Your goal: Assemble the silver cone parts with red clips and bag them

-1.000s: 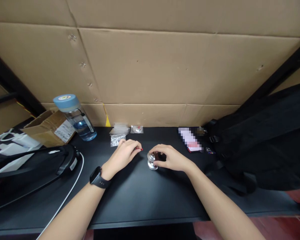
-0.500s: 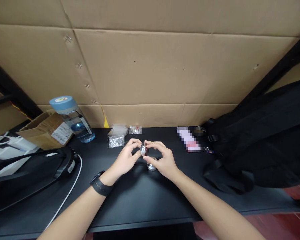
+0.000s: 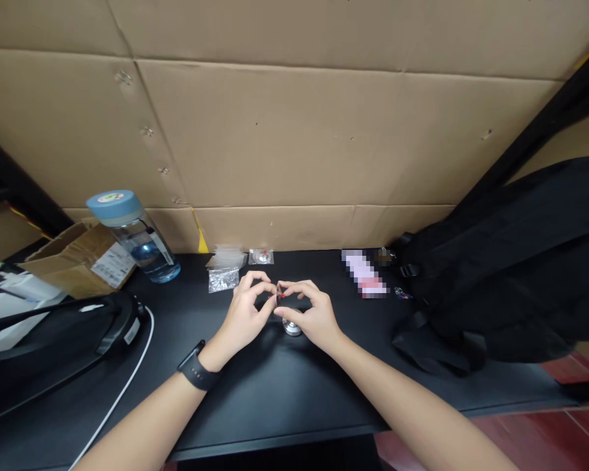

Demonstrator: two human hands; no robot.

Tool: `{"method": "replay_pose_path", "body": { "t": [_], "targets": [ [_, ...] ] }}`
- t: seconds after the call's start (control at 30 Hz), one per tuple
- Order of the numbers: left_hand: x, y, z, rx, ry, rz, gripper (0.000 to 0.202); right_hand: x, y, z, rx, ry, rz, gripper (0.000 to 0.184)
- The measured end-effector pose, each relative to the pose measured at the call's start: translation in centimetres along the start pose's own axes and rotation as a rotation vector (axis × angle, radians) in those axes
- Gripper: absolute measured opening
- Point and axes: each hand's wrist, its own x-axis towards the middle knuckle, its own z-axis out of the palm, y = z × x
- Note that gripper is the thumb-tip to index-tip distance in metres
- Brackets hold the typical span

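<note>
Above the table, my left hand [image 3: 248, 306] and my right hand [image 3: 314, 311] pinch a thin shiny disc [image 3: 277, 296] between their fingertips. The disc stands nearly edge-on to me, with small red spots showing at its sides; its faces are mostly hidden. Just below, a round silver metal piece [image 3: 291, 327] rests on the black table [image 3: 265, 392], partly covered by my right thumb. A dark watch is strapped round my left wrist.
Behind the hands lie clear plastic packets [image 3: 224, 280] and a small bag with a red bit [image 3: 261, 256]. On the left are a water bottle [image 3: 150, 252], an open carton [image 3: 105, 261] and a white cable [image 3: 137, 363]. A black backpack [image 3: 515, 268] fills the right side.
The disc has turned from showing its shiny rounded face to nearly edge-on, and red spots now show. Both hands still grip it. The whole view has shifted slightly.
</note>
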Motion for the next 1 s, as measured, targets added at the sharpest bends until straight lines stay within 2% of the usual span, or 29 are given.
{"method": "replay_pose_path", "body": {
  "t": [0.13,0.27,0.37,0.5,0.6,0.73,0.83,0.93,1.0],
  "targets": [
    [-0.2,0.4,-0.2,0.230,0.068,0.100,0.011,0.1,0.3,0.1,0.099,-0.047,0.074,0.026],
    [-0.3,0.5,-0.4,0.318,0.090,0.152,0.010,0.2,0.0,-0.3,0.162,-0.153,0.088,0.030],
    [-0.3,0.6,-0.4,0.322,0.074,0.177,0.010,0.4,-0.1,-0.6,0.108,-0.189,0.041,0.026],
    [-0.2,0.9,-0.7,0.262,0.057,0.096,0.018,0.5,0.1,-1.0,-0.063,-0.173,-0.042,0.018],
    [-0.1,0.9,-0.9,0.248,-0.018,0.083,0.020,0.7,0.2,-1.3,-0.154,-0.170,-0.072,0.014],
    [-0.3,0.4,-0.5,0.327,-0.206,0.138,0.028,1.0,0.2,-1.7,-0.123,-0.185,-0.064,0.014],
    [-0.4,-0.2,-0.2,0.333,-0.299,0.121,0.033,1.3,0.4,-1.9,-0.153,-0.165,-0.072,0.014],
    [0.1,-0.9,-1.0,0.301,-0.272,0.068,0.042,1.6,1.1,-2.2,-0.248,-0.103,-0.034,0.014],
    [0.7,-1.6,-2.3,0.292,-0.218,0.046,0.037,1.8,1.8,-2.4,-0.331,-0.073,0.032,0.016]
  ]
}}
